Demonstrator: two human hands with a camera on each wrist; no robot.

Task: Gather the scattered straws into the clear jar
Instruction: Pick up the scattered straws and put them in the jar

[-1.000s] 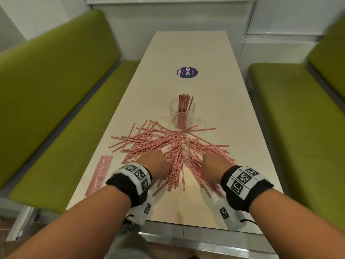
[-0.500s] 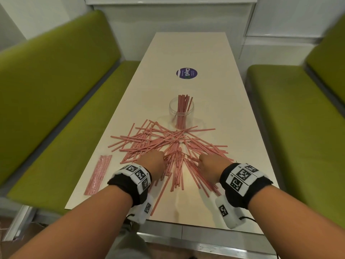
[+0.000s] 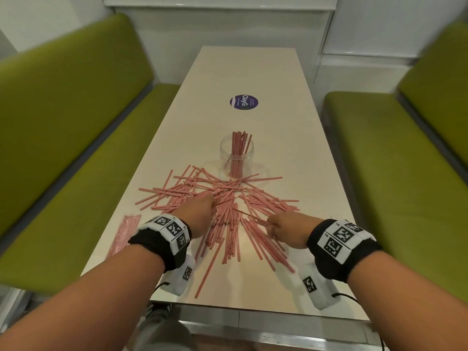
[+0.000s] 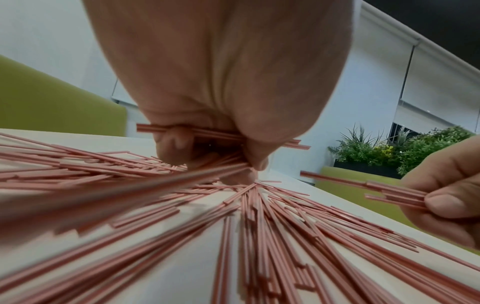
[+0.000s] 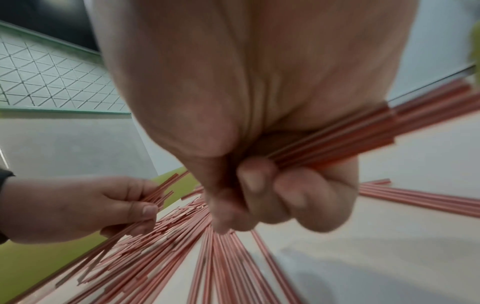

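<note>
Gripping straws in both hands over the pile on the table.

Left hand (image 3: 200,216) curls its fingers (image 4: 176,144) round a few straws (image 3: 228,206) at the near-left part of the pile; the right hand (image 3: 286,230) holds its own small bundle pinched between thumb and curled fingers (image 5: 259,179), just above the near-right part. Most straws lie fanned and crossed on the table (image 3: 253,72), spreading from near the front edge up to the jar (image 3: 236,155). That clear jar stands upright just beyond the pile, touching its far straws, with a bunch of straws standing in it and poking above the rim. A wrapper (image 3: 124,234) of pink straws lies flat near the table's left edge, apart from the pile. Beyond the jar sits a round purple sticker (image 3: 244,102). Green benches (image 3: 76,122) run along both sides.
</note>
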